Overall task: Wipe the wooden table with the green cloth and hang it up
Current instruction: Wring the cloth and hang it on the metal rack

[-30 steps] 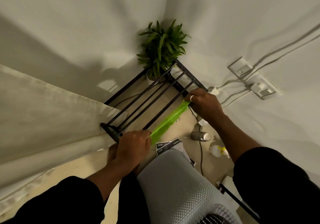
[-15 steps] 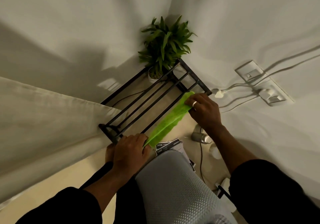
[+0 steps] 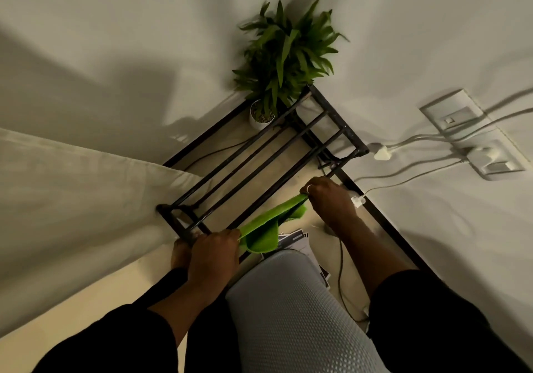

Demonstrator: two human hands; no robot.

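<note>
The green cloth (image 3: pixel 266 228) stretches between my two hands, sagging in a fold near its left end. My left hand (image 3: pixel 213 250) grips the cloth's near-left end beside the near corner of a black metal rack (image 3: pixel 259 167). My right hand (image 3: pixel 328 199), with a ring on one finger, pinches the cloth's far-right end close to the rack's nearest bar. The cloth lies along that nearest bar; whether it rests on it I cannot tell. No wooden table is in view.
A potted green plant (image 3: pixel 285 55) stands in the corner behind the rack. White bedding (image 3: pixel 72 193) lies at the left. Wall sockets with plugs and cables (image 3: pixel 476 147) are at the right. A grey mesh chair back (image 3: pixel 297 315) and papers (image 3: pixel 294 240) sit below my hands.
My right hand has pulled back from the far end of the rack toward me. The cloth, taut along the bar before, is now slack and folded near my left hand.
</note>
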